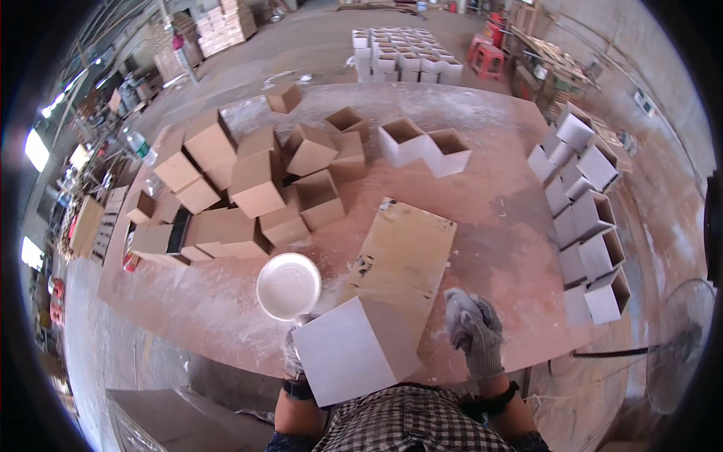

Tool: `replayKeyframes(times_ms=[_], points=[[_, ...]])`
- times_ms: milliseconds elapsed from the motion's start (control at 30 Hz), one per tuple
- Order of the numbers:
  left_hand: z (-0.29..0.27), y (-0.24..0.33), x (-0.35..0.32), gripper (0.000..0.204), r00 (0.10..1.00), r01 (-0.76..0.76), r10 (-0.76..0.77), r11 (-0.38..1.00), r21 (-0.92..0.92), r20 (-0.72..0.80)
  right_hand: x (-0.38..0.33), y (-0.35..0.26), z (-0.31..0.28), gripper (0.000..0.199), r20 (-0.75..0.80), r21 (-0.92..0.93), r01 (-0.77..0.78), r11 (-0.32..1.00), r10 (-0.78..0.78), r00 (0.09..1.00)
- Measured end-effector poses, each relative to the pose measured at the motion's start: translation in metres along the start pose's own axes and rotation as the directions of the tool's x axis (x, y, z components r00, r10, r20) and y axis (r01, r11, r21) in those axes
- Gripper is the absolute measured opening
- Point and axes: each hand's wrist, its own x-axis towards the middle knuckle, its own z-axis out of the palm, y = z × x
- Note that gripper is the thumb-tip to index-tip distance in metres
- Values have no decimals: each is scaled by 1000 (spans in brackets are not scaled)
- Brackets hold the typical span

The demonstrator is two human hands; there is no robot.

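Note:
My left hand (294, 350), in a grey work glove, grips the left side of a white-faced box (343, 354). The box is tilted close to my body, over the table's near edge, and hides part of that hand. To its right, my gloved right hand (474, 325) is held apart from the box with its fingers curled in. Whatever those fingers may hold is hidden. Under and beyond the box lies a worn tan board (407, 245) with dark chipped spots. A round white bowl (260, 290) with a whitish content stands left of the board.
Several brown open boxes (256, 181) are heaped on the left of the reddish table (497, 256). Two white-sided boxes (449, 160) stand joined at the far middle. More white boxes (591, 218) line the right edge. A plastic bottle (140, 147) stands far left; a fan (681, 331) is near right.

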Motion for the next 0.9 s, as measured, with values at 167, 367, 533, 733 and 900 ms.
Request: replayKeyframes(times_ms=[167,367,533,733,900], points=[[12,3,14,24,975,39,-55,996,77,216,10,-7,18,35,28,250,-87,964,83,996],[12,-9,15,25,998,-4,-17,954,298,66,12,3,24,36,86,319,-117,941,95,992],[20,-4,23,26,985,-60,7,949,310,171,12,-2,9,38,116,347,-167,923,135,984],[36,1,32,22,998,-51,24,797,602,53,19,12,-4,35,94,353,-150,924,124,988],[64,-21,52,24,984,148,-29,666,731,-173,16,7,-2,30,62,257,-120,959,107,992]])
